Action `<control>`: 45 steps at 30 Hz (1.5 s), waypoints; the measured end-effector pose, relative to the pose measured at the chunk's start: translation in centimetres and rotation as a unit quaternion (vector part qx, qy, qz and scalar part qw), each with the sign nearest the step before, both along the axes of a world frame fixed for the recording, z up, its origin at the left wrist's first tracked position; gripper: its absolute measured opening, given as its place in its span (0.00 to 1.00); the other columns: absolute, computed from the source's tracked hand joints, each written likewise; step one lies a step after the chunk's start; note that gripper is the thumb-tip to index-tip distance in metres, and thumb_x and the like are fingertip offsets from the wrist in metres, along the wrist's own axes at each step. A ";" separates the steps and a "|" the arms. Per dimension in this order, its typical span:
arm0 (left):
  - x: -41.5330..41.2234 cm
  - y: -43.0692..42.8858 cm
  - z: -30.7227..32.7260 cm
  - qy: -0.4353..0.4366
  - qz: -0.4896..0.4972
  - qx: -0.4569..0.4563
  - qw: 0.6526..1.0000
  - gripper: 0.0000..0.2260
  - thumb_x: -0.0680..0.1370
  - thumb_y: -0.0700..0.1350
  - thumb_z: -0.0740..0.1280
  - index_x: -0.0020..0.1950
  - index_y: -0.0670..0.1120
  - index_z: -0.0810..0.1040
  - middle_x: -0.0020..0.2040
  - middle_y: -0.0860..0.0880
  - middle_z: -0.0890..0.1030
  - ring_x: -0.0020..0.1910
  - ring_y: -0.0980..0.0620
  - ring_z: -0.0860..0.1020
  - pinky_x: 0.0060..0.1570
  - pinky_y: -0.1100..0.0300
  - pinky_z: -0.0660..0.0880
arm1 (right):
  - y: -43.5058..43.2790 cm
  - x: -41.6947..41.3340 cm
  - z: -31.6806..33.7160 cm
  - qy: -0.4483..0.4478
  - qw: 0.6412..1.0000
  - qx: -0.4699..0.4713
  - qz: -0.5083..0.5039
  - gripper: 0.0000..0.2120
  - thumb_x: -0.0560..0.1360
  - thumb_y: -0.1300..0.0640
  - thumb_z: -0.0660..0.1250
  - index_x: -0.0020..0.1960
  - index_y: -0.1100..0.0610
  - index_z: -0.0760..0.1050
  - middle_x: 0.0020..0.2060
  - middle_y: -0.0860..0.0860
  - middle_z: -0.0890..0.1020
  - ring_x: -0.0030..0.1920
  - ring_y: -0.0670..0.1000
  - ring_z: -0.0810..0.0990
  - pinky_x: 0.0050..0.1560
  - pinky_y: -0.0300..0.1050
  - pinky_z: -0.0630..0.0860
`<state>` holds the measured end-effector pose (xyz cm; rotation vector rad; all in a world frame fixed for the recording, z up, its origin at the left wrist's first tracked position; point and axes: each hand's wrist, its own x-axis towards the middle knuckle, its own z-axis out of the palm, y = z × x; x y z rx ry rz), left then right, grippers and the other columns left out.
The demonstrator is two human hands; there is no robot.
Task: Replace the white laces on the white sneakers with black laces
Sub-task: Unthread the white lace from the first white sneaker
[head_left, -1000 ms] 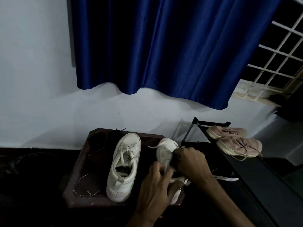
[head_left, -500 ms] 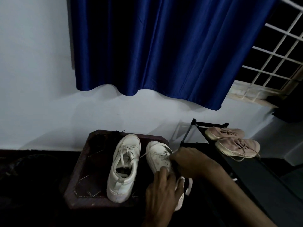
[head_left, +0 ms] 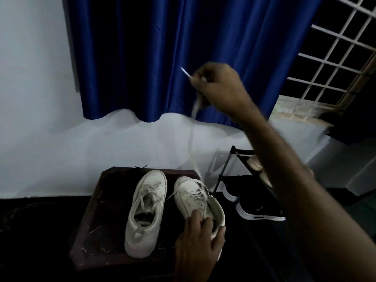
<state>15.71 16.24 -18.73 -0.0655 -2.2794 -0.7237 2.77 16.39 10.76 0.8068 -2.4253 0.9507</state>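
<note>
white lace point(head_left: 195, 107) runs up from the sneaker point(head_left: 191, 197)
right hand point(head_left: 215, 84) pinches it overhead; left hand point(head_left: 199, 241) grips the heel below.

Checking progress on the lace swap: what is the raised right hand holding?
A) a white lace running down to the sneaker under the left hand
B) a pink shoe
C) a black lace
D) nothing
A: the right hand grips a white lace that trails down to the white sneaker, whose heel end the left hand holds.
</note>
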 end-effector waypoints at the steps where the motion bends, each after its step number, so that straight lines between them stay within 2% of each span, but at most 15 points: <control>1: 0.1 -0.1 0.1 -0.009 -0.006 -0.002 1.000 0.15 0.72 0.61 0.65 0.37 0.50 0.75 0.43 0.51 0.74 0.37 0.54 0.75 0.25 0.63 0.69 | -1.8 -0.1 0.2 0.009 1.000 -0.023 0.019 0.04 0.76 0.58 0.66 0.44 0.56 0.78 0.32 0.49 0.80 0.32 0.48 0.82 0.36 0.43 0.78; 3: 0.4 -0.4 0.3 -0.027 -0.018 -0.013 0.999 0.15 0.73 0.62 0.64 0.37 0.51 0.74 0.44 0.51 0.75 0.38 0.54 0.76 0.26 0.63 0.69 | -4.8 0.0 -0.5 0.023 0.998 0.026 0.049 0.03 0.76 0.58 0.66 0.45 0.56 0.79 0.35 0.49 0.81 0.35 0.49 0.82 0.40 0.45 0.80; 8: 0.8 -1.1 1.2 -0.051 -0.032 -0.034 0.998 0.14 0.73 0.63 0.62 0.38 0.53 0.70 0.42 0.54 0.73 0.37 0.55 0.76 0.24 0.62 0.70 | -6.7 0.8 -8.4 -0.083 0.957 0.240 0.139 0.04 0.77 0.61 0.65 0.44 0.59 0.78 0.30 0.46 0.78 0.25 0.38 0.76 0.29 0.26 0.70; 12: 0.6 -1.7 1.8 -0.050 0.001 -0.058 0.997 0.14 0.74 0.61 0.60 0.39 0.52 0.75 0.42 0.52 0.77 0.38 0.52 0.78 0.27 0.59 0.73 | -3.5 1.2 -12.5 -0.186 0.917 0.295 0.194 0.10 0.77 0.56 0.67 0.58 0.54 0.79 0.44 0.51 0.85 0.39 0.46 0.83 0.46 0.40 0.78; 15: -0.2 -2.0 3.3 -0.061 0.040 -0.016 0.997 0.16 0.75 0.59 0.59 0.46 0.48 0.78 0.44 0.48 0.79 0.42 0.47 0.80 0.33 0.55 0.76 | 0.0 0.5 -12.8 -0.181 0.928 0.262 0.191 0.15 0.78 0.54 0.66 0.64 0.48 0.76 0.51 0.50 0.84 0.51 0.45 0.81 0.57 0.36 0.73; 18: -1.7 -2.2 4.5 -0.108 0.071 -0.003 0.992 0.18 0.73 0.59 0.65 0.52 0.46 0.77 0.49 0.46 0.78 0.47 0.45 0.78 0.37 0.54 0.75 | 4.1 -0.7 -13.5 -0.151 0.951 0.235 0.134 0.11 0.76 0.59 0.67 0.57 0.53 0.82 0.48 0.49 0.85 0.46 0.42 0.80 0.52 0.33 0.75; 20: -2.6 -2.5 4.5 -0.133 0.069 -0.049 0.987 0.21 0.70 0.59 0.68 0.56 0.47 0.77 0.55 0.44 0.76 0.52 0.44 0.77 0.42 0.53 0.75 | 6.3 -0.9 -14.8 -0.170 0.936 0.288 0.109 0.09 0.75 0.60 0.68 0.53 0.55 0.84 0.47 0.50 0.86 0.43 0.40 0.78 0.43 0.26 0.71; 22: -3.3 -2.8 4.6 -0.166 0.055 -0.101 0.979 0.21 0.70 0.60 0.63 0.57 0.50 0.78 0.63 0.46 0.73 0.59 0.44 0.74 0.51 0.50 0.74 | 7.8 -0.8 -16.3 -0.201 0.916 0.329 0.108 0.08 0.73 0.60 0.71 0.51 0.55 0.84 0.46 0.50 0.86 0.41 0.39 0.77 0.39 0.25 0.68; 24: -3.7 -3.0 4.7 -0.204 0.065 -0.119 0.970 0.21 0.71 0.61 0.58 0.57 0.51 0.77 0.66 0.47 0.71 0.62 0.45 0.71 0.53 0.49 0.72 | 8.7 -0.7 -17.4 -0.215 0.915 0.322 0.112 0.08 0.72 0.60 0.72 0.51 0.55 0.85 0.46 0.49 0.86 0.40 0.38 0.77 0.39 0.22 0.67; 29: -2.9 -3.0 5.0 -0.216 0.083 -0.142 0.963 0.15 0.70 0.59 0.64 0.48 0.49 0.74 0.46 0.49 0.78 0.45 0.46 0.78 0.37 0.53 0.72 | 9.5 -0.9 -18.3 -0.216 0.930 0.284 0.094 0.08 0.73 0.61 0.71 0.51 0.54 0.84 0.47 0.48 0.85 0.45 0.42 0.81 0.41 0.21 0.67; 32: -2.6 -3.0 5.8 -0.235 0.084 -0.119 0.961 0.13 0.75 0.57 0.61 0.54 0.51 0.69 0.53 0.52 0.78 0.51 0.49 0.80 0.40 0.55 0.71 | 10.7 -0.7 -18.6 -0.228 0.943 0.230 0.078 0.09 0.73 0.62 0.71 0.51 0.54 0.83 0.46 0.47 0.85 0.46 0.44 0.83 0.45 0.26 0.71; 35: -2.7 -2.7 6.0 -0.230 0.074 -0.088 0.966 0.14 0.76 0.55 0.61 0.59 0.53 0.66 0.58 0.54 0.76 0.56 0.50 0.78 0.41 0.58 0.67 | 11.2 0.7 -18.2 -0.237 0.954 0.173 0.059 0.05 0.73 0.54 0.72 0.48 0.52 0.83 0.42 0.45 0.84 0.42 0.44 0.82 0.44 0.34 0.75; 37: -3.0 -2.7 6.2 -0.209 0.062 -0.109 0.970 0.16 0.76 0.54 0.62 0.62 0.54 0.66 0.59 0.53 0.73 0.59 0.50 0.75 0.45 0.58 0.69 | 11.0 1.9 -18.0 -0.249 0.945 0.206 0.043 0.10 0.71 0.48 0.74 0.47 0.52 0.79 0.43 0.44 0.83 0.42 0.45 0.81 0.43 0.37 0.76; 40: -3.9 -2.9 6.4 -0.209 0.029 -0.165 0.963 0.16 0.78 0.54 0.62 0.64 0.54 0.67 0.61 0.52 0.69 0.60 0.50 0.72 0.49 0.57 0.70 | 11.3 2.8 -18.7 -0.210 0.940 0.267 0.006 0.11 0.69 0.50 0.74 0.45 0.53 0.75 0.45 0.50 0.83 0.46 0.49 0.80 0.45 0.41 0.75; 45: -4.2 -2.7 6.4 -0.211 0.020 -0.195 0.958 0.13 0.79 0.48 0.60 0.64 0.56 0.69 0.61 0.54 0.73 0.57 0.51 0.77 0.44 0.57 0.72 | 12.8 3.1 -21.1 -0.262 0.958 0.104 -0.062 0.09 0.70 0.51 0.74 0.42 0.57 0.82 0.35 0.51 0.84 0.34 0.43 0.81 0.43 0.47 0.80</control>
